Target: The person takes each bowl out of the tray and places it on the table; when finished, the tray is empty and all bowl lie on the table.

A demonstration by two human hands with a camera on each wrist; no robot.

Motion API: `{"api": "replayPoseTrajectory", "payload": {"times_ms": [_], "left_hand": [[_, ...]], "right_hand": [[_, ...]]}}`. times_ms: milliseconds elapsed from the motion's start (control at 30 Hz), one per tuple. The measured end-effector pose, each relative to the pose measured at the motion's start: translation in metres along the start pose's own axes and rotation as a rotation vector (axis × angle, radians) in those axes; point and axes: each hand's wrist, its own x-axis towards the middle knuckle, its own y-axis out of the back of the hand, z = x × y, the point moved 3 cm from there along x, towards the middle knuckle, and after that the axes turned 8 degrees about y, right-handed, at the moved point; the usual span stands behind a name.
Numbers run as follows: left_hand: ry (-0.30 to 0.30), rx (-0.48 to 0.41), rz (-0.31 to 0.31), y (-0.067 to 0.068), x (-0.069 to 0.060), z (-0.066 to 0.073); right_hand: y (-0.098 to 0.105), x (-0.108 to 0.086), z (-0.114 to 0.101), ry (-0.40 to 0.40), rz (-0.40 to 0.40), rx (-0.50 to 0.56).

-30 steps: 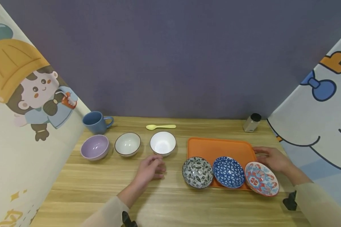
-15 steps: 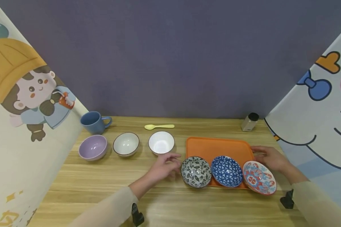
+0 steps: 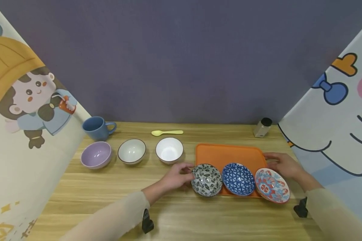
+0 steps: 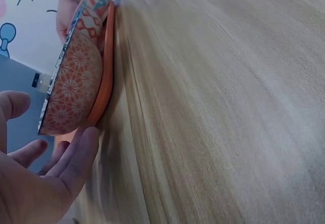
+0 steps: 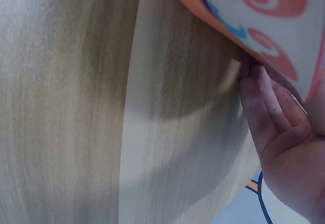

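Observation:
An orange tray [image 3: 229,154] lies on the table, bearing three patterned bowls along its near side. The left one, a black-and-white floral bowl [image 3: 206,180], shows an orange-patterned outside in the left wrist view. Beside it are a blue triangle-patterned bowl [image 3: 238,179] and a red-and-blue patterned bowl [image 3: 272,186], which overhangs the tray's right corner. My left hand [image 3: 177,176] is at the tray's left edge, fingers extended low by the floral bowl and thumb apart. My right hand [image 3: 285,166] holds the tray's right edge; its fingers [image 5: 266,99] curl beneath, partly hidden.
Left of the tray stand a white bowl [image 3: 169,150], a dark-rimmed pale bowl [image 3: 131,151] and a purple bowl [image 3: 96,155]. Behind are a blue mug [image 3: 96,128], a yellow spoon [image 3: 167,133] and a black-capped shaker [image 3: 262,128]. A grey wall [image 3: 181,67] closes the back.
My left hand has moved right, from in front of the white bowl to the tray's left edge beside the floral bowl. My right hand stays at the tray's right edge.

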Motion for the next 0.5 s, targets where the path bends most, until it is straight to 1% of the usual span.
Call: {"api": "replayPoseTrajectory", "payload": {"times_ms": [100,233,367,500], "left_hand": [[0.037,-0.011,-0.021,-0.0004,0.0010,-0.0007],[0.065,-0.016,-0.051,0.0007,0.0021,-0.0027],[0.072,-0.032,-0.077,0.0020,0.0028,-0.0058],[0.075,-0.068,-0.124,0.0024,0.0038,-0.0085]], "right_hand": [[-0.0006,0.0011,0.0007,0.001,0.003,-0.001],[-0.0006,0.0017,-0.0008,0.000,0.002,0.003],[-0.0005,0.0016,-0.0024,0.002,-0.003,0.014],[-0.0009,0.0009,-0.0013,-0.007,-0.007,0.019]]}}
